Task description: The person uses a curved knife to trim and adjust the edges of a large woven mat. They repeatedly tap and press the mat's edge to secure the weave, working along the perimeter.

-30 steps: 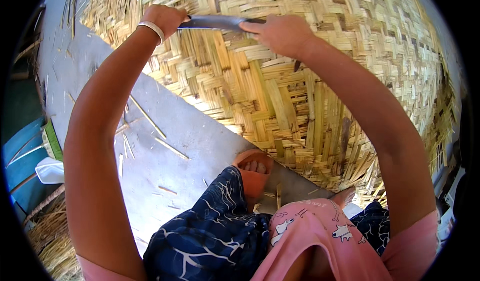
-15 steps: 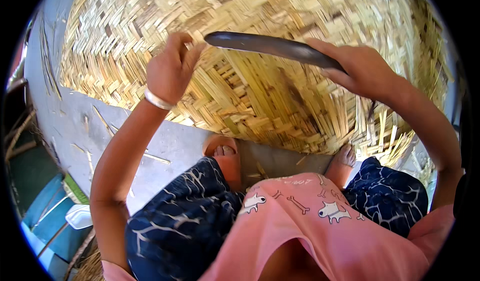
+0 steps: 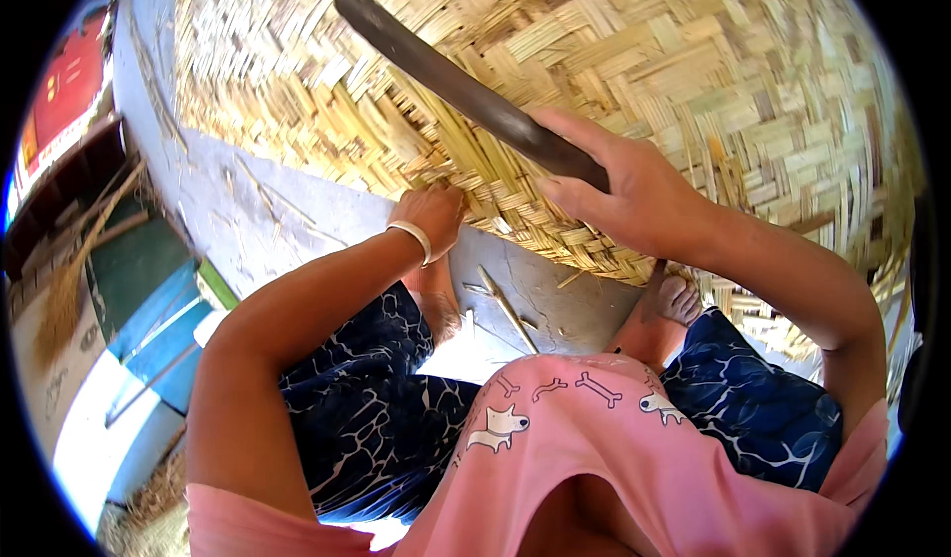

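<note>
A large pale-yellow mat (image 3: 753,71) of flat plaited strips spreads ahead of me, its near border turned toward my feet. My left hand (image 3: 433,212), a pale bangle at its wrist, is closed at this near border, fingers curled on the strips; the fingertips are partly hidden. My right hand (image 3: 634,185) grips one end of a long, dark brown, slightly curved flat stick (image 3: 456,86). The stick slants over the mat toward the far left, its rounded tip pointing away from me. Its exact material I cannot make out.
My bare feet (image 3: 680,301) stand near the mat's border on grey floor (image 3: 327,200). A loose strip (image 3: 508,309) lies between them, with more scraps to the left. At the far left are a straw broom (image 3: 64,304), blue panels (image 3: 158,299) and a red object (image 3: 69,86).
My left hand has come down and right to the mat's near border. My right hand has moved left and slightly lower, and the stick now tilts more steeply. The view has shifted.
</note>
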`<action>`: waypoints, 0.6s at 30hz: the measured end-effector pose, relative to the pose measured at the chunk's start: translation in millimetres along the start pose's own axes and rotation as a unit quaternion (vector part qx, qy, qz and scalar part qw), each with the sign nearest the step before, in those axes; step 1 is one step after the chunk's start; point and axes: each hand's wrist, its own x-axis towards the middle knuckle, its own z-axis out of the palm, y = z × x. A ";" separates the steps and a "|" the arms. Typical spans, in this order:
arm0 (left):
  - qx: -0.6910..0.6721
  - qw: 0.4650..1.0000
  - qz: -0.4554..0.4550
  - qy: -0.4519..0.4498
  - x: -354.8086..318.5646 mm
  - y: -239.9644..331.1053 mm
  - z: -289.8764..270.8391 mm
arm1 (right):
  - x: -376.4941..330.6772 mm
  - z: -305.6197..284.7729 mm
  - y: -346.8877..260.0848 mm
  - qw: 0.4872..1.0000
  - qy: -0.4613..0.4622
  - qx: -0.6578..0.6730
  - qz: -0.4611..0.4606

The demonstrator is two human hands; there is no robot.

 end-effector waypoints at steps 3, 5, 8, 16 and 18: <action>0.021 0.999 -0.024 0.000 2.0 0.9 8.7 | 36.4 14.7 -10.7 0.998 0.005 0.054 -0.032; -0.003 0.999 -0.035 -0.031 3.2 0.8 12.4 | 51.7 21.4 -23.4 0.992 -0.013 0.110 -0.062; 0.014 1.000 0.001 -0.005 4.6 -4.0 11.5 | 59.3 25.4 -46.3 0.973 -0.027 0.214 -0.077; 0.006 0.999 -0.011 0.043 -10.1 1.8 17.2 | -10.5 4.4 -43.4 0.982 0.039 0.185 0.002; -0.001 0.993 0.023 0.115 -13.8 -2.7 14.0 | -28.9 13.1 -40.8 0.983 0.111 0.147 -0.016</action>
